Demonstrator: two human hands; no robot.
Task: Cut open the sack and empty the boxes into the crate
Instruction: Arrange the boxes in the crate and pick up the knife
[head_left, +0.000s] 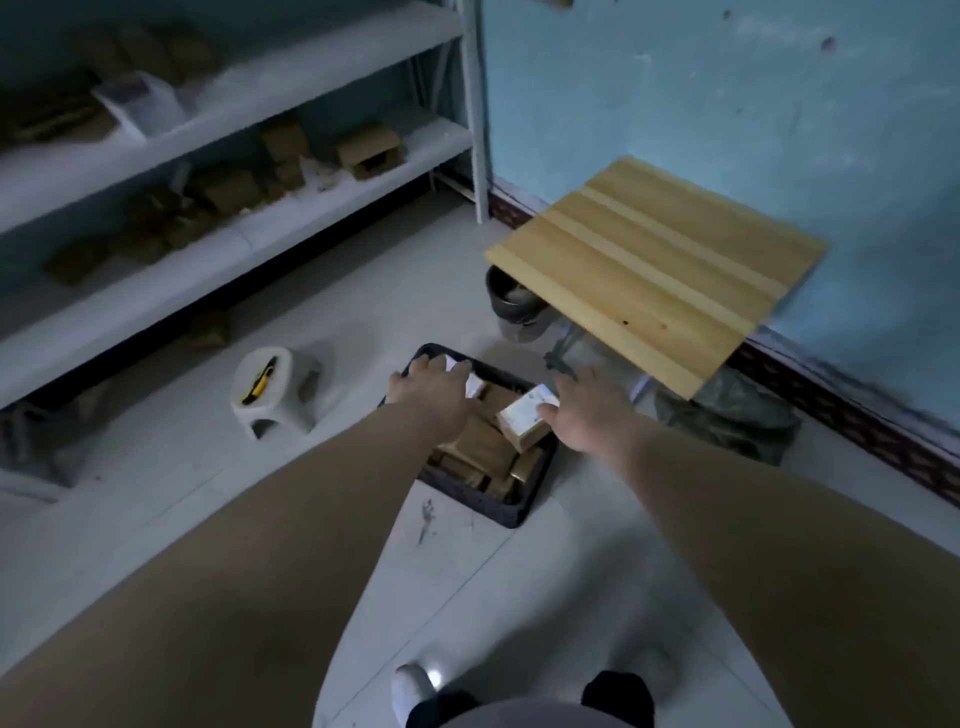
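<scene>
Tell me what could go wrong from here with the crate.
1. The boxes sit piled unevenly in the crate; the tilted labelled box by the right hand may slide out over the rim.
2. The utility knife lies on the stool beside the crate; a bump could knock it down.

Dark rectangular crate (511, 515) on the floor, filled with brown cardboard boxes (480, 448); white-labelled box (523, 422) lies tilted on top.

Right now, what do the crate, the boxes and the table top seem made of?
Crate: dark matte wall with fine texture, probably plastic or woven. Boxes: dull brown cardboard, likely. Table top: pale wood, shown by grain and joined strips.
</scene>
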